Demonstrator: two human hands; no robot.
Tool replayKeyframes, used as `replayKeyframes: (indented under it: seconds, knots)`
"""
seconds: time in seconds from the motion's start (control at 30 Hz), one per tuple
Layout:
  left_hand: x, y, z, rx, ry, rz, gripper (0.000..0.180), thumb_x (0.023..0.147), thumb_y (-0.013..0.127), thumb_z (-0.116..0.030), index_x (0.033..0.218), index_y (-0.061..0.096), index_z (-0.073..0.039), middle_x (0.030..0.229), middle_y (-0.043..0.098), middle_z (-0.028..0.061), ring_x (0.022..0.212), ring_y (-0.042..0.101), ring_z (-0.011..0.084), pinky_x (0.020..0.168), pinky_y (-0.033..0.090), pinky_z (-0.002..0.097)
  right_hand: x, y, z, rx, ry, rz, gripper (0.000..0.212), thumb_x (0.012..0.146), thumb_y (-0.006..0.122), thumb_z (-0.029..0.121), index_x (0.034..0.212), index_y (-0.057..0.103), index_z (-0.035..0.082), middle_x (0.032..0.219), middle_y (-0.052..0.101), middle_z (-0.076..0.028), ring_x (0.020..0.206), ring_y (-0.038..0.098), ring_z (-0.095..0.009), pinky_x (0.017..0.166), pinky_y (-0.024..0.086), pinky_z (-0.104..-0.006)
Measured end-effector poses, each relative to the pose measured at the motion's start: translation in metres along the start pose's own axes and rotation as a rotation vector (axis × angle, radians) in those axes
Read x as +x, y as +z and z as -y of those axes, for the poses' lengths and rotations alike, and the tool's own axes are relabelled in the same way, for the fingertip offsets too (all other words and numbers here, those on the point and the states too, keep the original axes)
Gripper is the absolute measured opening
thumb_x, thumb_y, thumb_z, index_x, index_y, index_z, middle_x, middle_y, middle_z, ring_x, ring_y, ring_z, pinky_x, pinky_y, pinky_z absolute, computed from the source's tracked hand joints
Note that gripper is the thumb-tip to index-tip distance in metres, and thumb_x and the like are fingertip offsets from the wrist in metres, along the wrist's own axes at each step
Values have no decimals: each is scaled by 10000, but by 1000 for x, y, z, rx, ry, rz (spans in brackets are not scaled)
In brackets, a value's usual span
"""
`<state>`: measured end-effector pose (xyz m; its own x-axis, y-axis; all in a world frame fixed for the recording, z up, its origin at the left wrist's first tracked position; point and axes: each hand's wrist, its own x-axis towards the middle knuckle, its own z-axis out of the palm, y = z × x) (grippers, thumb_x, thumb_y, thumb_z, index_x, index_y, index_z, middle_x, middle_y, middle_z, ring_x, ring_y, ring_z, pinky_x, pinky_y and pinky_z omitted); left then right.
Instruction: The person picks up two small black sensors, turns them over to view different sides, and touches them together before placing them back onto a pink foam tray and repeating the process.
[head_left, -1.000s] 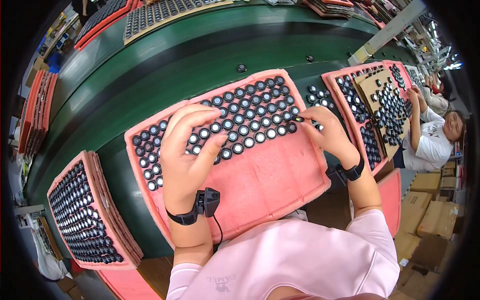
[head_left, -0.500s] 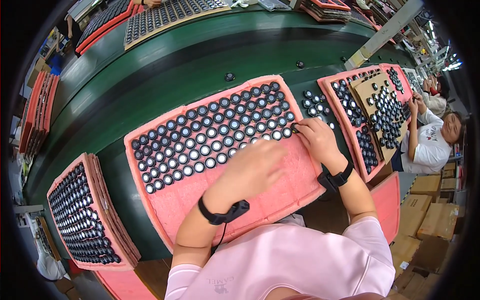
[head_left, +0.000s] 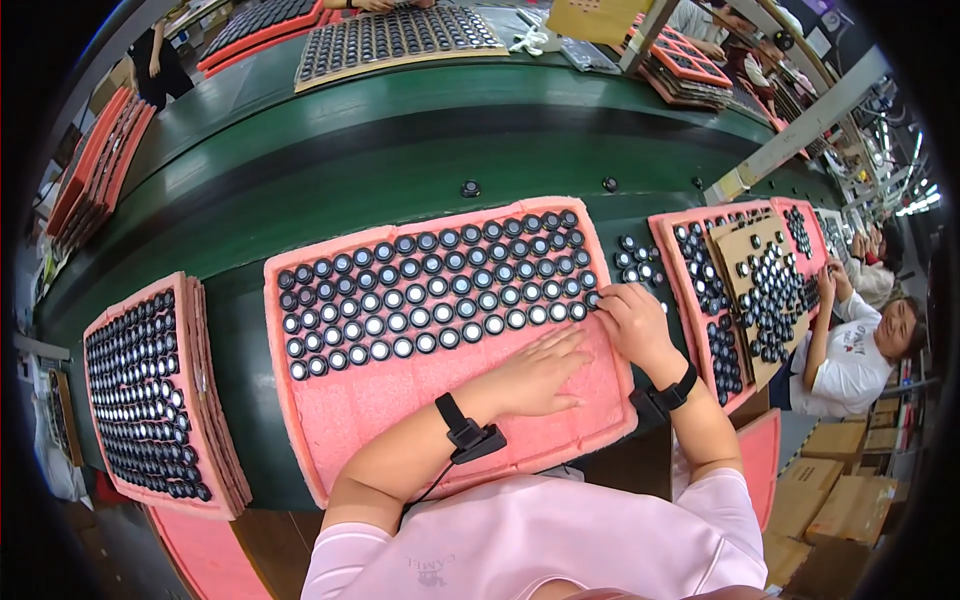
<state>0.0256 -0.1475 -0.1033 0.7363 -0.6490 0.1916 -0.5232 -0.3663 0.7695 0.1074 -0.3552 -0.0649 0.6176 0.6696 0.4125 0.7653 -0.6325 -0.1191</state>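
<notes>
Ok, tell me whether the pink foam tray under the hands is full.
Partly full: the pink foam tray holds black round parts in its far rows; its near rows are bare.

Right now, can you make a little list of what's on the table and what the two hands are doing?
surface: green conveyor belt
main tray: pink foam tray, upper part filled with rows of small round black caps, lower part bare
left hand: flat on the bare foam, fingers spread, holding nothing
right hand: at the tray's right edge, fingertips by the end of the cap rows; whether it grips a cap cannot be told
left side: stack of pink trays full of caps
right side: another person at more trays
</notes>
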Motion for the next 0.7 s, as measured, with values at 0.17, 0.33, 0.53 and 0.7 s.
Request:
replayKeyframes:
  seconds: [0.17,0.33,0.53,0.7]
  knots:
    - [1,0,3,-16,8,5,610,778,743,-271,1296,505,-56,1503,256,271,1434,189,394,1171,189,460,1,2,-4,17,-8,-4,132,728,709,78,849,658,62,953,634,-38,832,604,-228,701,501,-338]
    - [3,1,6,-10,6,14,602,780,741,-272,1290,508,-54,1510,240,273,1436,184,392,1172,186,457,4,-1,-3,25,-1,8,159,735,707,77,886,667,46,975,633,-48,849,605,-229,714,501,-338]
    - [1,3,8,-16,-10,14,567,777,743,-271,1256,533,-52,1516,230,272,1440,178,389,1173,184,456,10,-24,16,24,-10,92,197,726,707,58,919,685,28,1008,630,-75,861,611,-258,751,504,-367]
    - [0,1,8,-17,-1,-8,534,777,740,-262,1229,553,-49,1502,266,265,1433,196,390,1172,189,456,17,-27,14,69,-51,206,221,735,704,65,952,681,27,998,641,-99,882,616,-287,798,497,-384]
